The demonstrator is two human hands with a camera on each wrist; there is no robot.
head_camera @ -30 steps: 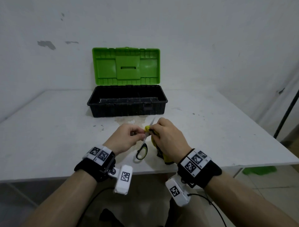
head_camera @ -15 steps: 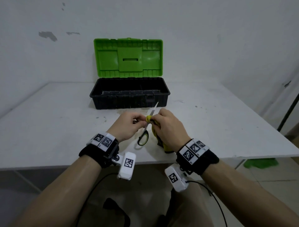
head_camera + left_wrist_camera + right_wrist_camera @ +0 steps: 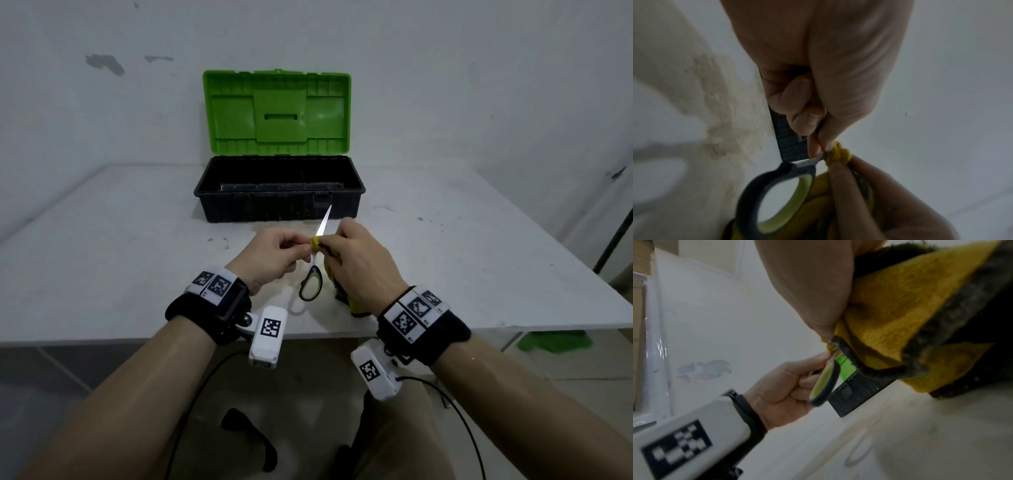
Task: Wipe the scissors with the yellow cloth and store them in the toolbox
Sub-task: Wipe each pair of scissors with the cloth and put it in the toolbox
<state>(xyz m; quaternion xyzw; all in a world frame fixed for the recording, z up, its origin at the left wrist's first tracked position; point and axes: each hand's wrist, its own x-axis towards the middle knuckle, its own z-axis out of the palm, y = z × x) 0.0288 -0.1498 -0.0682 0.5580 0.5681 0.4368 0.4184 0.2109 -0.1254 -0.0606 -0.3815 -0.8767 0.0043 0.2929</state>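
Observation:
The scissors [image 3: 312, 281] have black and lime-green handles and a bare steel blade pointing up toward the toolbox [image 3: 279, 202]. My left hand [image 3: 274, 257] pinches them near the pivot, above the handle loop [image 3: 774, 201]. My right hand [image 3: 356, 263] pinches the yellow cloth [image 3: 346, 294] around the blade just above the left fingertips. The yellow cloth [image 3: 900, 321], dark-edged, hangs under my right palm down to the table. The toolbox is black with its green lid [image 3: 277, 111] standing open against the wall, a short way beyond the blade tip.
The white table [image 3: 120, 260] carries a yellowish stain in front of the toolbox. Its front edge runs just under my wrists. A dark pole [image 3: 613, 240] stands at the right, and something green [image 3: 555, 342] lies on the floor below the table's right corner.
Both hands, with the scissors and cloth, have lifted slightly toward the toolbox. More bare blade shows above the cloth now.

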